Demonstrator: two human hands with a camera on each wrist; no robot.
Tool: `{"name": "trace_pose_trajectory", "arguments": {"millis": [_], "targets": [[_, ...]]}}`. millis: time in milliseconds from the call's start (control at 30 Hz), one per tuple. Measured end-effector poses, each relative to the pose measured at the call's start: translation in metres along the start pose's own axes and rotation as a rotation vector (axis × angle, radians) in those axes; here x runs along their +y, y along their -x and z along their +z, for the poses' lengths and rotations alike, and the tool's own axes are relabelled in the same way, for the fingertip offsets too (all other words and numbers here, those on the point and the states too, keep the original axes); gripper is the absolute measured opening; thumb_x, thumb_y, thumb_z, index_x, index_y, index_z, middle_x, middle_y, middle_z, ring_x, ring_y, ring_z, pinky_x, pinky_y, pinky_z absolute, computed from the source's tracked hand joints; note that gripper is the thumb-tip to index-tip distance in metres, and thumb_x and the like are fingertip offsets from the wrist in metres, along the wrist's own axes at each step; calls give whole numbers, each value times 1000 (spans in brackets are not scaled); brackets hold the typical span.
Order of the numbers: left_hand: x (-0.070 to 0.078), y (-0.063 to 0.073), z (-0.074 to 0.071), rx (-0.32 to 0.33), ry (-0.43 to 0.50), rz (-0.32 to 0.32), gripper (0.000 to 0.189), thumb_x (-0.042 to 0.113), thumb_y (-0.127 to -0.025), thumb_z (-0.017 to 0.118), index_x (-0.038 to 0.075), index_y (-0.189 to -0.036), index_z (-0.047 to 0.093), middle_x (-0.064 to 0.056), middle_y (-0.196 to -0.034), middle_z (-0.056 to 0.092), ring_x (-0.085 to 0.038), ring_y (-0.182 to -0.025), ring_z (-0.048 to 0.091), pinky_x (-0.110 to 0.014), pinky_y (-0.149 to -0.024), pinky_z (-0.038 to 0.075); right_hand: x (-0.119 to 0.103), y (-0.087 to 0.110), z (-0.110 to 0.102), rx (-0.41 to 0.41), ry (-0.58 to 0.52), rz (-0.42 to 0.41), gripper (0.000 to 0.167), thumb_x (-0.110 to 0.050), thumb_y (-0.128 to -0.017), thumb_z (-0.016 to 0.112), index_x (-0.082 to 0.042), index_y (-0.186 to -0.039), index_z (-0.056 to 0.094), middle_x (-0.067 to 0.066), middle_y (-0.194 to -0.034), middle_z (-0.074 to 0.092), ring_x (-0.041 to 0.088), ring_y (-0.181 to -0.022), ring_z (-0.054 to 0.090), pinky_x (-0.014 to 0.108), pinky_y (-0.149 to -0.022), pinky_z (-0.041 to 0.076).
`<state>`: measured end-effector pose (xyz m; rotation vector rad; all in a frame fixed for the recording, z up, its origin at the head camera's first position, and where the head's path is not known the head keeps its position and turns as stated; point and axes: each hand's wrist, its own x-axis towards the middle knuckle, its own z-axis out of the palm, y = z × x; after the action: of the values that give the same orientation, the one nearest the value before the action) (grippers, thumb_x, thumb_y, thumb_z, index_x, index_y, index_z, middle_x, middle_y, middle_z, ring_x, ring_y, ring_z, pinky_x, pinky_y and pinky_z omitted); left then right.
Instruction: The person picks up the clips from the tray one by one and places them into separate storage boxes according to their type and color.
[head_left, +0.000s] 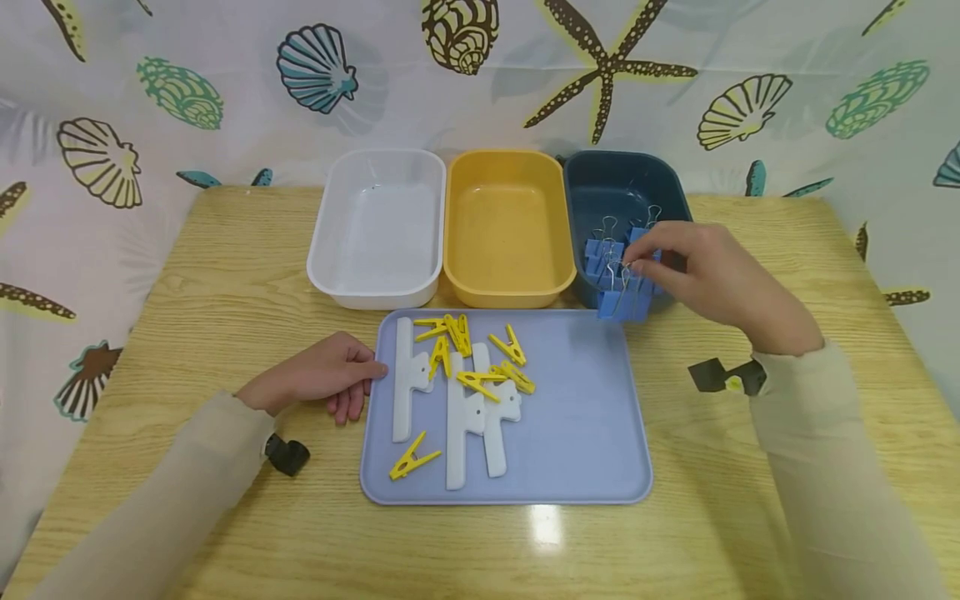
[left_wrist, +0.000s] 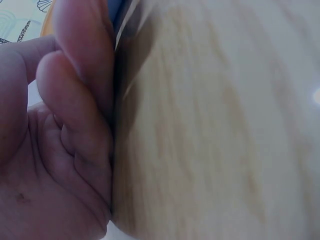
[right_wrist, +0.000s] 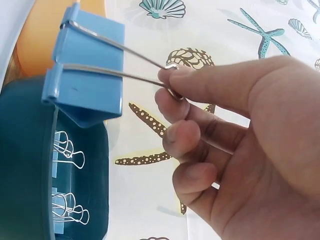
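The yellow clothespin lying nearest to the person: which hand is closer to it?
Left. The left hand is at the tray's left edge, left of and beyond that yellow clothespin; the right hand is farther away, by the dark blue tub, pinching a blue binder clip.

bright head view, glare on the table (head_left: 285, 533); left wrist view dim, blurry.

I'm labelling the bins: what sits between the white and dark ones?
The yellow bin lies between the white bin and the dark bin, in the head view.
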<state>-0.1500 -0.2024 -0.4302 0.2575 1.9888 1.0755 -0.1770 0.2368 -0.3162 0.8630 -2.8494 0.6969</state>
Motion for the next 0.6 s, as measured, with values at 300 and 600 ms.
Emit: {"name": "trace_pose_trajectory", "arguments": {"millis": [300, 600], "targets": [[1, 0, 1, 0, -8, 6, 38, 25, -99, 51, -2, -74, 60, -6, -55, 65, -14, -42, 60, -23, -42, 47, 5, -4, -5, 3, 12, 26, 14, -2, -90, 63, -10, -98, 71, 1, -84, 65, 9, -63, 44, 19, -56, 37], [0, -1, 0, 0, -17, -4, 38, 25, -99, 50, -2, -74, 60, -6, -56, 65, -13, -43, 60, -23, -42, 47, 11, -11, -6, -12, 46, 96, 13, -4, -93, 60, -7, -101, 69, 5, -85, 65, 12, -64, 44, 22, -58, 37]]}}
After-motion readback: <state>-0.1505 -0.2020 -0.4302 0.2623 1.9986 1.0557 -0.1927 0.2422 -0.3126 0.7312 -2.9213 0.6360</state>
